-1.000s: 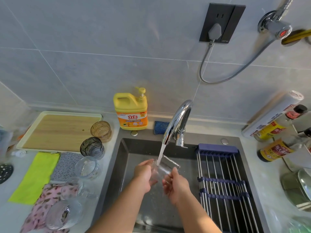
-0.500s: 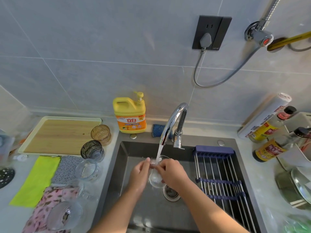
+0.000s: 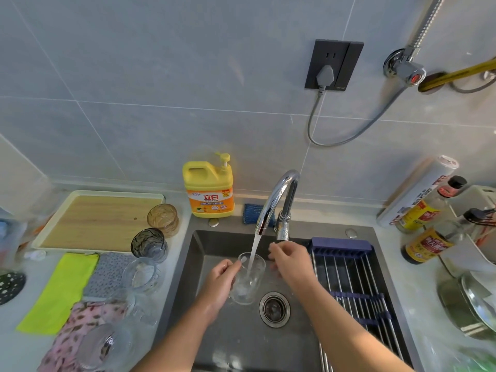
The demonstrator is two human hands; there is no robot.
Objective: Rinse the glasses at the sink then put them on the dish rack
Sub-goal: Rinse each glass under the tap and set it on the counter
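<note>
Below a grey tiled wall, water is run from the faucet into a dark sink. The glass is now gripped by the left hand alone, upright under the stream. The right hand, on it half a second ago, has been lifted off and hangs just right of the rim, fingers loosely curled, nothing held. Rinsing is judged under way; racking is not yet done. The dish rack lies right of the right hand, and only that forearm is found between glass and rack. More glasses are left waiting beyond the left hand.
</note>
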